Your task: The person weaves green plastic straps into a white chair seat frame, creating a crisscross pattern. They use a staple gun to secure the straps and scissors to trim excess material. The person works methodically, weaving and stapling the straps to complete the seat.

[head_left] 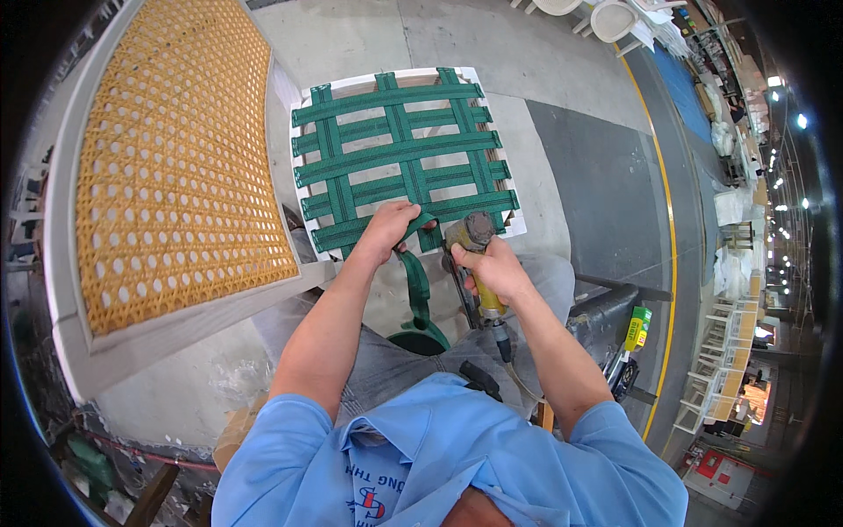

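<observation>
A white seat frame (515, 226) lies in front of me, crossed by interlaced green webbing straps (399, 155). At its near edge my left hand (391, 230) pinches a loose webbing strap (417, 283), whose tail hangs down to a green webbing roll (420, 339) between my legs. My right hand (497, 269) is wrapped around the handle of a yellow and dark-grey staple gun (477, 230). The gun's head is beside the frame's near right edge, just right of my left hand. Its nose is hidden; I cannot tell whether it touches the frame.
A tall white-framed cane panel (180, 167) rises close by on the left. An air hose (524, 383) runs from the gun toward my lap. A dark bench (601, 312) with a green-yellow box (638, 328) is at my right. White chair frames (709, 369) line the far right.
</observation>
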`<state>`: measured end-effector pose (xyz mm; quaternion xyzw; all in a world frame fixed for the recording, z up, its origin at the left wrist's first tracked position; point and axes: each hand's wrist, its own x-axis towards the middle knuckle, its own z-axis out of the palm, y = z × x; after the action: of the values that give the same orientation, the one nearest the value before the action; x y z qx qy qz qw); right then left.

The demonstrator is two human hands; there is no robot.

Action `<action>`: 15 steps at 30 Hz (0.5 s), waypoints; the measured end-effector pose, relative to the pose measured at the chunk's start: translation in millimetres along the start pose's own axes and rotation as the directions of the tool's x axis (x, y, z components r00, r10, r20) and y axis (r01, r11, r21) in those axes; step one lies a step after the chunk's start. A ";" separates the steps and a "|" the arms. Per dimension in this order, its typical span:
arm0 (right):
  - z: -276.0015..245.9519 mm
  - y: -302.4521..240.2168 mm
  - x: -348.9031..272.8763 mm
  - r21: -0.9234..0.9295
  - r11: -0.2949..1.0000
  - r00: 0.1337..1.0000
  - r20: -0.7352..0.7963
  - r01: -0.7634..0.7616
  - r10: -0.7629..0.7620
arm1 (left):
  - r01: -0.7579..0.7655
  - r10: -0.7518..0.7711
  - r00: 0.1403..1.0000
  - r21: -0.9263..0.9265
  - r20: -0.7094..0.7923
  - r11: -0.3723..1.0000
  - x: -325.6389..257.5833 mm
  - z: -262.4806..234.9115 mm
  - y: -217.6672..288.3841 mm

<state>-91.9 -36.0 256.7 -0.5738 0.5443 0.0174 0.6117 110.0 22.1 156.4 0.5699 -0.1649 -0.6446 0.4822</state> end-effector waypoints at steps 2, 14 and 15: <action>2.4 -0.7 3.0 -0.023 1.000 1.000 -0.010 -0.007 0.007 | 0.013 -0.013 1.000 0.022 -0.008 1.000 4.9 -1.2 -1.3; 15.6 -1.8 6.5 -0.042 0.999 1.000 -0.015 -0.015 0.014 | 0.043 -0.042 0.999 -0.024 0.015 0.999 7.2 -3.1 2.1; 18.1 -2.0 6.4 -0.048 0.999 1.000 -0.017 -0.017 0.016 | 0.049 -0.048 0.999 -0.028 0.023 0.998 6.8 -3.7 2.2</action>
<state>-76.2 -27.5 249.1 -0.5838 0.5536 0.0307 0.5931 115.0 16.7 153.1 0.5597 -0.1472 -0.6646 0.4725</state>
